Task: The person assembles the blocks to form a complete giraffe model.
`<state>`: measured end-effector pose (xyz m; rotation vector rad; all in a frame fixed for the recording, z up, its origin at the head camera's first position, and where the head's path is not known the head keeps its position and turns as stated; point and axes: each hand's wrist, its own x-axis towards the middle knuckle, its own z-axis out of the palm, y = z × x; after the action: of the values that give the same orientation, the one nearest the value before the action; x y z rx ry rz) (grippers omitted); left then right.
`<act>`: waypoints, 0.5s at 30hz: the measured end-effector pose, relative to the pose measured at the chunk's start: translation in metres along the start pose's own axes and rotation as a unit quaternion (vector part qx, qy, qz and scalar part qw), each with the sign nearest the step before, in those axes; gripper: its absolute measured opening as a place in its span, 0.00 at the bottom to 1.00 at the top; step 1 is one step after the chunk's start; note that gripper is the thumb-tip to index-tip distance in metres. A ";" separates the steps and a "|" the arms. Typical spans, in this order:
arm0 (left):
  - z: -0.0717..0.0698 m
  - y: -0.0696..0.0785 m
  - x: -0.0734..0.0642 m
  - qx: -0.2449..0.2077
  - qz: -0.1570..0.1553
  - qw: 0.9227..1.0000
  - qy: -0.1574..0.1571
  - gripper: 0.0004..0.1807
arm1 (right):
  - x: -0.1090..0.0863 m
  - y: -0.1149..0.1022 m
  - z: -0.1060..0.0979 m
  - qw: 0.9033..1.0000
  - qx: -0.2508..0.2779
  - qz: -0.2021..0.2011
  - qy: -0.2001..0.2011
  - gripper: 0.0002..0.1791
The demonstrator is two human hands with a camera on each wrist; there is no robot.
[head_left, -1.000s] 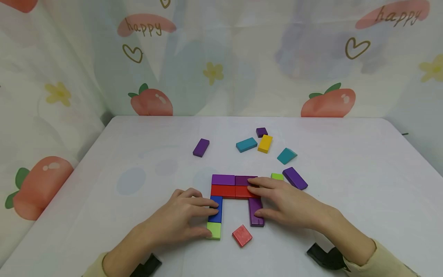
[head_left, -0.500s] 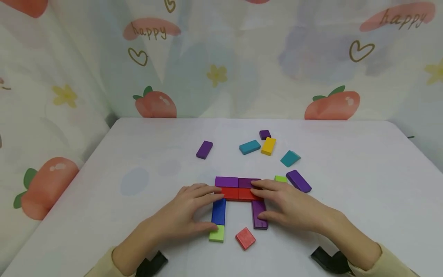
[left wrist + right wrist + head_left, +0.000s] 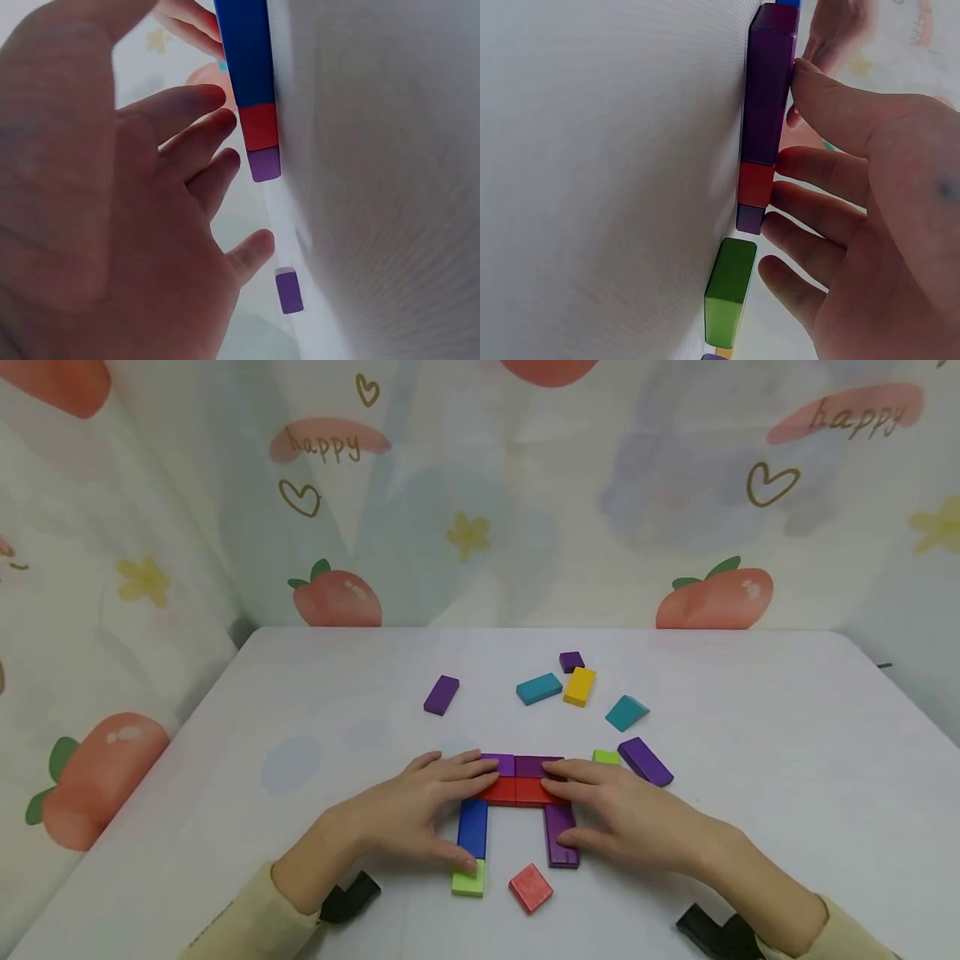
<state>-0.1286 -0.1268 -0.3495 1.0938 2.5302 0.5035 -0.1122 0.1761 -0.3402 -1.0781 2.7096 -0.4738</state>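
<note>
Red blocks (image 3: 527, 792) lie end to end on the tabletop (image 3: 360, 710), purple blocks (image 3: 529, 766) flush along their far side; a blue block (image 3: 472, 829) with a lime block (image 3: 467, 887) runs down from the left end, a long purple block (image 3: 557, 853) from the right. The left hand (image 3: 412, 806) has its grip released, fingers spread over the left corner, thumb over the lime block; the right hand (image 3: 637, 814), grip also released, touches the long purple block with its thumb

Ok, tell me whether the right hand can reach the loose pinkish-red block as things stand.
Probably yes: the pinkish-red block lies uncovered and apart; the right hand seemingly need only clear the near end of the purple block at its thumb.
</note>
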 end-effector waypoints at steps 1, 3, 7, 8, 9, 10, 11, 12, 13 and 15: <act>0.000 0.000 0.000 -0.003 0.000 1.000 -0.002 0.54 | 0.000 0.000 0.000 1.000 -0.001 0.000 -0.001 0.35; 0.000 -0.001 0.000 -0.005 -0.003 1.000 -0.006 0.54 | 0.000 0.000 0.000 1.000 -0.004 -0.001 -0.004 0.35; 0.001 -0.001 0.001 -0.004 -0.009 1.000 -0.006 0.53 | 0.000 -0.001 0.000 1.000 -0.008 -0.004 -0.006 0.35; 0.002 -0.001 0.001 -0.003 -0.009 1.000 -0.006 0.53 | 0.000 -0.001 0.000 1.000 -0.009 -0.004 -0.006 0.35; 0.002 -0.001 0.001 -0.003 -0.009 1.000 -0.005 0.53 | 0.000 -0.001 0.000 1.000 -0.009 -0.004 -0.006 0.35; 0.002 -0.001 0.002 -0.003 -0.009 1.000 -0.005 0.53 | 0.000 0.000 0.000 1.000 -0.010 -0.004 -0.006 0.35; 0.002 -0.002 0.002 -0.003 -0.009 1.000 -0.004 0.53 | 0.000 0.000 0.000 1.000 -0.011 -0.005 -0.006 0.35; 0.002 -0.002 0.002 -0.003 -0.009 1.000 -0.004 0.53 | 0.000 0.000 0.000 1.000 -0.011 -0.005 -0.006 0.35; 0.002 -0.002 0.002 -0.004 -0.009 1.000 -0.004 0.53 | 0.000 0.000 0.001 1.000 -0.011 -0.005 -0.006 0.35; 0.002 -0.002 0.002 -0.005 -0.008 1.000 -0.005 0.53 | 0.000 0.001 0.001 1.000 -0.011 -0.007 -0.005 0.35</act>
<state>-0.1301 -0.1264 -0.3523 1.0681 2.5228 0.5057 -0.1123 0.1762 -0.3412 -1.1028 2.7058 -0.4406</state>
